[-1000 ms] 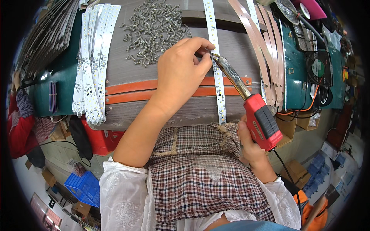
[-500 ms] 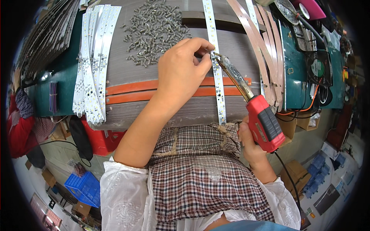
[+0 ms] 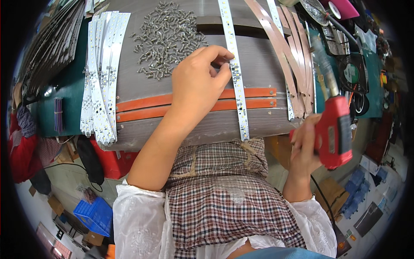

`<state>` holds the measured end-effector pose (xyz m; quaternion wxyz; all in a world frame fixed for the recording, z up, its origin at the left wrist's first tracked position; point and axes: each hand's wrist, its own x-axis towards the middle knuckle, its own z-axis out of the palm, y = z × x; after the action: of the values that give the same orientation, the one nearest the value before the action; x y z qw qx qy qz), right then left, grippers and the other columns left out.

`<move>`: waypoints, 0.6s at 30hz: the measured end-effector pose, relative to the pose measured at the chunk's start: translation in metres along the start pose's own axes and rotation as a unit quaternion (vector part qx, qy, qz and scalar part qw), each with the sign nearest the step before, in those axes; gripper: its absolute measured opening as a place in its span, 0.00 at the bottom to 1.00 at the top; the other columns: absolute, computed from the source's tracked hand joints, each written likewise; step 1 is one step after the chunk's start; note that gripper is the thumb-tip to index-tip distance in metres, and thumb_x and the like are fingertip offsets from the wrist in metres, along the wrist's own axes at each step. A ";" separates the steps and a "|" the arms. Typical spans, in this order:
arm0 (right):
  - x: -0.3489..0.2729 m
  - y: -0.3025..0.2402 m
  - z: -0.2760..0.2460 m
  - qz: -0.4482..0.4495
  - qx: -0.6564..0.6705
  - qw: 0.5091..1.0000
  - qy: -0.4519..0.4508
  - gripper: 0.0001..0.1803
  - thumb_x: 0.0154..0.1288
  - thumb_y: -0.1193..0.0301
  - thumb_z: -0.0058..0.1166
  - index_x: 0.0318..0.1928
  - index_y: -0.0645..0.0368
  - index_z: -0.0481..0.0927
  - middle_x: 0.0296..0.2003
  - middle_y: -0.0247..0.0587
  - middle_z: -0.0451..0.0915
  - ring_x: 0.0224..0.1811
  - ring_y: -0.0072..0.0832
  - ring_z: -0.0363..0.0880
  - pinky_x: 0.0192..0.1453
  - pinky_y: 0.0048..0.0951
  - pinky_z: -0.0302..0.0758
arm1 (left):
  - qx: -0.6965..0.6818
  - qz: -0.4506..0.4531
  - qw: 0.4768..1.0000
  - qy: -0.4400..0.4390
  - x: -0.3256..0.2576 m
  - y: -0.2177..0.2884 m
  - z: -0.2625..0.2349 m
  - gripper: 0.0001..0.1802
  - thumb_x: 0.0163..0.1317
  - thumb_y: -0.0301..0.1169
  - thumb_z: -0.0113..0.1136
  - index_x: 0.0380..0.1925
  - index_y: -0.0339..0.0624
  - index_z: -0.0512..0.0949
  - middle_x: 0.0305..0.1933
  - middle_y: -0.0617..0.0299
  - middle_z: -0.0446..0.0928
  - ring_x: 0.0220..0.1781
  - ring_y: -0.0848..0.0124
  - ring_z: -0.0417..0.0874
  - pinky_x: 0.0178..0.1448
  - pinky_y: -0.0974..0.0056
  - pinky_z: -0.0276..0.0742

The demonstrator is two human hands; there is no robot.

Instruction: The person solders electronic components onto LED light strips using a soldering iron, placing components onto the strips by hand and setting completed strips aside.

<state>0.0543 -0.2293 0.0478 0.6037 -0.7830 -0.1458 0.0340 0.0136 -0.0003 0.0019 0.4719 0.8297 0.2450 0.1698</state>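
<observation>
Left hand (image 3: 196, 82) curls at the strip (image 3: 236, 82) (hold unclear); right of it, right hand (image 3: 305, 144) grips the iron (image 3: 331, 134): a careless swing could burn.

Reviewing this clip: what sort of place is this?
Probably a small electronics assembly workshop: the right hand holds what looks like a red soldering iron, with white LED strips and a heap of small metal parts on the worktop.

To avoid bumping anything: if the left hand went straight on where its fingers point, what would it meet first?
Most likely the white LED strip, right in front of the left hand; whether they touch is unclear here.
</observation>
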 end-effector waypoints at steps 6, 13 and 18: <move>0.049 0.017 0.018 -0.130 -0.208 0.967 0.073 0.20 0.57 0.78 0.68 0.48 0.63 0.74 0.36 0.36 0.77 0.40 0.20 0.77 0.44 0.24 0.75 | -0.018 -0.013 1.000 -0.020 0.001 0.003 0.000 0.12 0.56 0.25 0.63 0.42 0.42 0.82 0.39 0.64 0.82 0.27 0.80 0.79 0.34 0.72 0.76; 0.076 0.019 0.048 -0.209 -0.386 0.898 0.037 0.27 0.44 0.79 0.70 0.46 0.60 0.72 0.40 0.47 0.76 0.42 0.48 0.77 0.43 0.42 0.73 | -0.009 0.057 0.998 -0.040 -0.002 0.004 -0.001 0.21 0.51 0.24 0.70 0.48 0.42 0.80 0.47 0.61 0.76 0.32 0.75 0.83 0.36 0.71 0.79; 0.080 0.017 0.037 -0.245 -0.402 0.881 0.053 0.26 0.46 0.82 0.66 0.49 0.62 0.74 0.41 0.48 0.77 0.45 0.47 0.78 0.50 0.36 0.74 | -0.123 0.022 0.991 -0.050 -0.007 0.012 0.003 0.22 0.51 0.20 0.69 0.49 0.38 0.78 0.49 0.58 0.74 0.37 0.71 0.87 0.38 0.71 0.84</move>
<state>0.1255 -0.1773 0.0315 0.2330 -0.8982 -0.3023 -0.2181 0.0127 -0.0118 0.0108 0.5787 0.7777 0.1801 0.1668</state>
